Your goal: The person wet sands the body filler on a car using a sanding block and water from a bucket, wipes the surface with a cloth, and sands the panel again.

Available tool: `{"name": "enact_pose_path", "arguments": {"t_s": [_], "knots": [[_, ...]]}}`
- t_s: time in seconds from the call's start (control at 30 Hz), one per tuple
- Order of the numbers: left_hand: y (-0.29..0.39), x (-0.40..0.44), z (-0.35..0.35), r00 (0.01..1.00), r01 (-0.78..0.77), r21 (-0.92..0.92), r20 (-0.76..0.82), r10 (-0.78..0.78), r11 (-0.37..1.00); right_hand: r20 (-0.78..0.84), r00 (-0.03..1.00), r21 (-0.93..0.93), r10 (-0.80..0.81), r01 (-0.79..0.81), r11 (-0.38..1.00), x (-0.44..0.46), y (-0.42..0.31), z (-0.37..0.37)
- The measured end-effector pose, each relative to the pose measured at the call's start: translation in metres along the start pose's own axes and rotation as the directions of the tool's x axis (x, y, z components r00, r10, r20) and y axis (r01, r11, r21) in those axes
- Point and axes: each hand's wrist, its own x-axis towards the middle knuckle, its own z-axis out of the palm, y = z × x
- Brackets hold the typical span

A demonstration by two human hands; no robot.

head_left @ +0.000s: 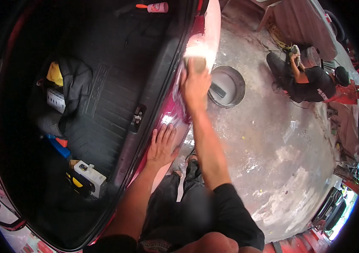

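Note:
The rear edge of a red car body [175, 101] runs up the middle of the view, with pale, whitish patches and wet shine on it. My right hand [195, 84] presses a brownish-grey block or pad [197, 64] against the upper part of this panel, fingers wrapped over it. Lower down, my left hand [162, 145] lies flat on the panel, its fingers spread and holding nothing. Just right of my right hand, a round metal basin [242, 86] stands on the floor, with greyish liquid and a dark block [217, 90] in it.
Left of the panel is the open black trunk [112, 88], holding a dark bag [76, 78], a white-and-black box [93, 179], a blue object [58, 147] and a pink container [159, 7]. A person [314, 82] sits at the upper right on the concrete floor [268, 135] side.

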Motion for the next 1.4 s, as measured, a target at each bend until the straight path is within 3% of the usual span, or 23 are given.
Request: {"name": "enact_pose_path", "arguments": {"t_s": [0.1,0.2,0.23,0.33,0.37,0.43,0.47,0.57,0.63,0.67,0.77,0.83,0.9,1.03,1.1,1.23,1.3,1.4], "knots": [[0.000,0.004,-0.001,0.999,0.000,-0.051,-0.032,-0.002,0.999,-0.026,0.999,0.002,0.018,-0.018,1.000,-0.085,-0.009,-0.007],[-0.001,0.005,-0.002,1.000,-0.003,-0.041,-0.028,0.002,0.999,-0.018,1.000,-0.066,-0.009,0.008,0.998,-0.073,-0.007,-0.004],[0.000,0.002,-0.001,1.000,-0.011,-0.011,-0.027,0.010,1.000,-0.118,0.992,-0.125,-0.049,0.034,0.992,-0.043,-0.001,0.010],[-0.002,0.000,0.004,1.000,-0.021,0.005,0.000,0.021,1.000,-0.058,0.997,-0.088,0.059,-0.064,0.994,0.037,-0.004,0.014],[-0.004,-0.001,0.001,1.000,-0.025,-0.001,0.009,0.025,1.000,-0.026,0.995,-0.079,0.092,-0.094,0.992,0.044,-0.007,0.013],[-0.004,0.000,-0.001,1.000,-0.017,-0.011,0.022,0.017,1.000,-0.145,0.988,-0.114,0.053,-0.070,0.991,0.009,-0.005,0.026],[-0.002,0.002,-0.001,0.999,-0.016,-0.021,0.028,0.017,1.000,-0.011,0.995,-0.085,0.102,-0.102,0.991,-0.016,-0.011,0.016],[-0.002,0.001,0.006,0.999,-0.011,-0.041,-0.034,0.010,0.999,0.154,0.980,-0.056,0.123,-0.116,0.992,-0.041,-0.018,-0.010],[-0.003,-0.002,0.006,0.999,-0.020,-0.009,-0.036,0.020,1.000,-0.161,0.986,-0.166,-0.045,0.018,0.986,-0.006,-0.001,0.019],[-0.003,0.000,0.006,0.999,-0.022,0.008,-0.043,0.023,1.000,-0.053,0.998,-0.078,0.036,-0.040,0.996,0.022,-0.004,0.009],[-0.001,0.001,-0.002,1.000,-0.009,-0.010,-0.016,0.009,1.000,-0.039,0.996,0.010,0.086,-0.085,0.996,0.036,-0.008,0.007],[-0.001,0.001,0.002,1.000,0.004,-0.023,0.000,-0.004,1.000,-0.093,0.992,-0.087,0.081,-0.090,0.992,-0.004,-0.009,0.015],[0.001,0.005,0.002,1.000,0.010,-0.031,-0.015,-0.011,0.999,0.098,0.986,0.009,0.132,-0.134,0.991,-0.045,-0.014,-0.002],[0.001,-0.003,0.001,1.000,-0.003,-0.005,-0.023,0.003,1.000,-0.090,0.996,-0.106,0.005,-0.015,0.994,0.016,0.003,0.018],[-0.004,0.003,0.001,1.000,0.000,0.020,-0.020,0.001,1.000,0.055,0.994,-0.083,0.098,-0.093,0.992,0.056,-0.003,0.008],[-0.001,0.003,0.006,0.999,0.003,-0.001,-0.033,-0.003,1.000,-0.115,0.993,-0.033,-0.013,0.009,0.999,-0.027,-0.003,0.013],[0.000,0.003,0.005,0.999,0.012,-0.029,-0.034,-0.013,1.000,0.028,0.999,0.001,0.028,-0.028,1.000,-0.095,-0.004,-0.003],[0.001,0.004,0.001,1.000,0.016,-0.021,-0.007,-0.016,1.000,0.114,0.993,-0.069,0.010,-0.002,0.998,-0.106,0.002,-0.014]]}}
